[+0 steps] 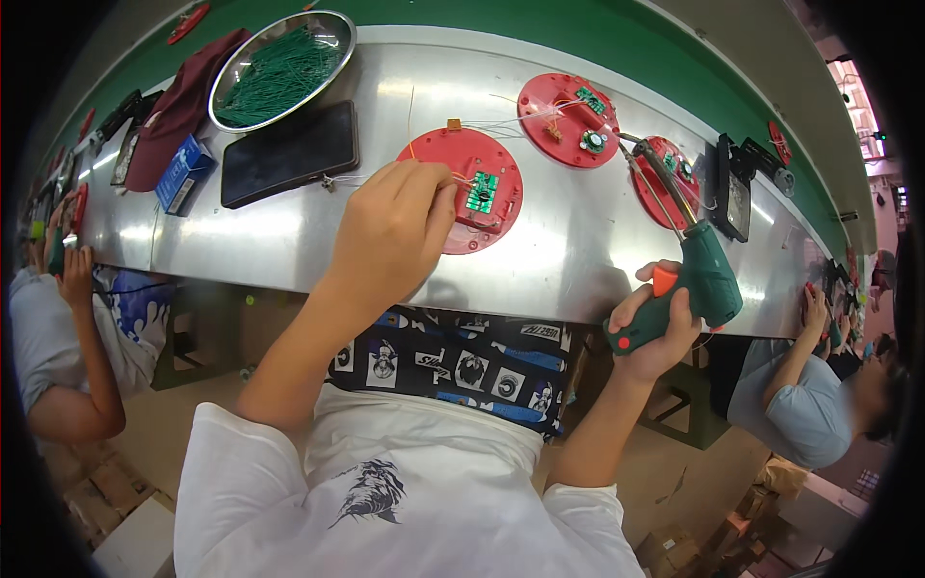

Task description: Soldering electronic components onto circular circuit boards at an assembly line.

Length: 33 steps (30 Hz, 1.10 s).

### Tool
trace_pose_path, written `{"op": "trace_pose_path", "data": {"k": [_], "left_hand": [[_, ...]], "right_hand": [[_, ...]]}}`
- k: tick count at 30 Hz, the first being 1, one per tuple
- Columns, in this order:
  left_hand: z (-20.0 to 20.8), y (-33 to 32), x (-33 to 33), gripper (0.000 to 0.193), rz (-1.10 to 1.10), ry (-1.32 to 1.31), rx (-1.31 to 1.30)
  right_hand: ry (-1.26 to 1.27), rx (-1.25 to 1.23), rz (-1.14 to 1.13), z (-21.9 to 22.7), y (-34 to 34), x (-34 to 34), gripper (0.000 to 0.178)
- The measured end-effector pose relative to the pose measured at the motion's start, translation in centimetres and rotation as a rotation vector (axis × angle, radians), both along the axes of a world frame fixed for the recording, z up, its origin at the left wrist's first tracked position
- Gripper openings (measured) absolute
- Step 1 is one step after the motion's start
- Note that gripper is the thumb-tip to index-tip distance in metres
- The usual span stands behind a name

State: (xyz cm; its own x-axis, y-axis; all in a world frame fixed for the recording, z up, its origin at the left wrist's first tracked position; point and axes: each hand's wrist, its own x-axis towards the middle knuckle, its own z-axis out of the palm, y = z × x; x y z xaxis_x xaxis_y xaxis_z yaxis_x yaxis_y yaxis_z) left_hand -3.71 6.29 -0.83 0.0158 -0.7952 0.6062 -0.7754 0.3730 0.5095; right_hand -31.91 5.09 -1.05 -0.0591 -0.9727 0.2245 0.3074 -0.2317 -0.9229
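My left hand (395, 217) reaches over the left part of a red round plastic disc (496, 164). Its fingers are pinched together on thin wires that run to a small green circuit board (483, 192) on that disc; the fingertips are partly hidden. In my right hand (655, 332) is a green soldering gun (713, 275) with an orange trigger, gripped by its handle. A finger lies at the trigger. The gun's long metal tip points up and away, over two more red discs (549, 120) (655, 197) with small circuit boards and wires.
Beyond my left hand lie a black phone (289, 154), a blue box (185, 173), a dark red cap (178, 125) and a metal bowl (349, 48) of green wires. A black device (734, 188) stands at right. Other people (77, 366) (800, 395) work along the metal table (260, 246) on both sides.
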Motion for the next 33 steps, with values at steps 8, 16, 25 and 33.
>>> {"op": "trace_pose_path", "data": {"k": [8, 16, 25, 33], "left_hand": [[1.3, 0.3, 0.6, 0.006, 0.054, 0.015, -0.024], [2.1, 1.3, 0.3, 0.017, -0.044, 0.003, -0.233], [-0.5, 0.1, -0.1, 0.012, -0.035, -0.002, -0.095], [-0.7, 0.1, 0.2, 0.015, -0.059, -0.028, -0.111]], "right_hand": [[0.017, 0.009, 0.008, -0.1, 0.0, -0.2, 0.036], [0.155, -0.116, 0.049, -0.8, 2.9, 1.0, 0.047], [0.253, -0.007, 0.177, -0.2, 5.3, 2.3, 0.034], [0.270, -0.003, 0.236, 0.2, 5.4, 2.2, 0.033]]}}
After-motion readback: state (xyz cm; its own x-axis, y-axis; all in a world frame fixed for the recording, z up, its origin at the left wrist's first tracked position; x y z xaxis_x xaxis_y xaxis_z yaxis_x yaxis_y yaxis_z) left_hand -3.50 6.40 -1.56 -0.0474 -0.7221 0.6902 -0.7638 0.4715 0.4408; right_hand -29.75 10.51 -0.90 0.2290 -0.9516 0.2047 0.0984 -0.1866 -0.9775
